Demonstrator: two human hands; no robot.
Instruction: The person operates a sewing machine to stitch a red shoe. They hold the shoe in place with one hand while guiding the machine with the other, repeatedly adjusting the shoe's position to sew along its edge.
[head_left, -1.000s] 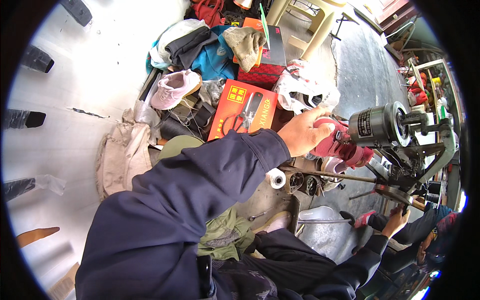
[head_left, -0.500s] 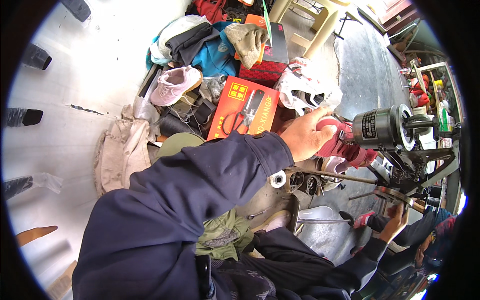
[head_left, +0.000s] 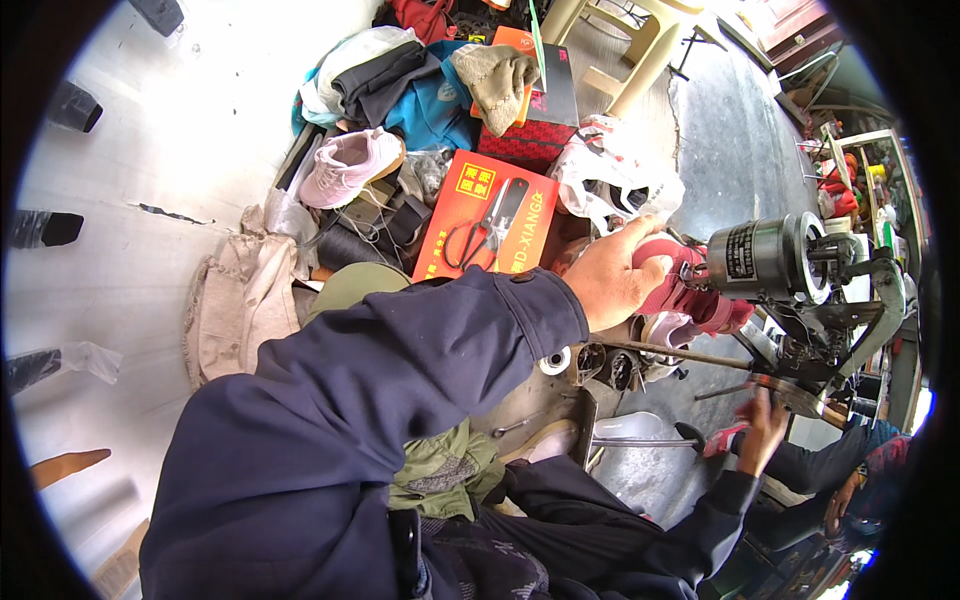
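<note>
A dark red shoe point(head_left: 675, 280) sits under the head of a black metal sewing machine point(head_left: 755, 258). My left hand point(head_left: 618, 277) grips the shoe's near end, thumb on top and fingers along the far side. Lower down, my right hand point(head_left: 765, 432) is at the rim of the machine's hand wheel point(head_left: 795, 397), its fingers against the edge and slightly blurred. A rod point(head_left: 660, 349) runs leftward from beside the wheel. Below the red shoe is a pale pink and white shoe point(head_left: 670, 330), partly covered. A white thread spool point(head_left: 554, 360) stands beside my left cuff.
A red scissors box point(head_left: 485, 222), a pink sneaker point(head_left: 350, 168), clothes point(head_left: 415, 95) and a white plastic bag point(head_left: 620, 178) crowd the far side. A cream plastic chair point(head_left: 635, 50) stands behind. Another person's leg point(head_left: 800, 465) and red shoe point(head_left: 725, 440) are at the right.
My right hand has shifted left along the hand wheel's rim. A curved arm of the machine at the right has changed position. My left hand and the red shoe have barely moved.
</note>
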